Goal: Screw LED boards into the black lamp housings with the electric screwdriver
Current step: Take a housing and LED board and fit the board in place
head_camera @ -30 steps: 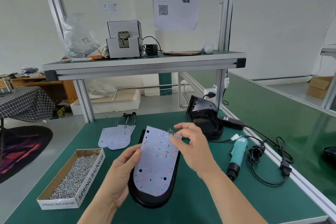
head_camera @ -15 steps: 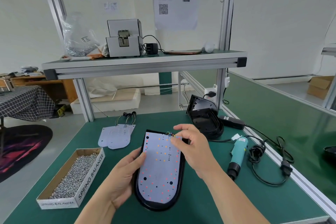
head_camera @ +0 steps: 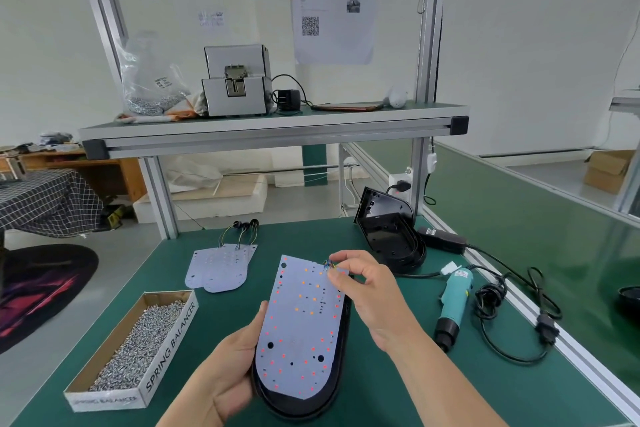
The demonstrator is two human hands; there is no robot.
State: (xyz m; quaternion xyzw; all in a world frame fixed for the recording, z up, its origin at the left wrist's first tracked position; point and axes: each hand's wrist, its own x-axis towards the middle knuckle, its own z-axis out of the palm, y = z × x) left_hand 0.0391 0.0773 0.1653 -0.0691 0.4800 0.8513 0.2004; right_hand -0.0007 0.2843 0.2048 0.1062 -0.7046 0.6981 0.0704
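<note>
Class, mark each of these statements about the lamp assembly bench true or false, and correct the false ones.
1. The teal electric screwdriver lies on the green bench mat, in nobody's grip. True.
2. The right hand pinches the wires at the top corner of the white LED board. True.
3. The open cardboard box of small silver screws sits on the upper shelf. False: it is on the mat, left of the left hand.
4. The board already lies flat inside the black oval lamp housing. False: its top end is tilted above the housing.
</note>
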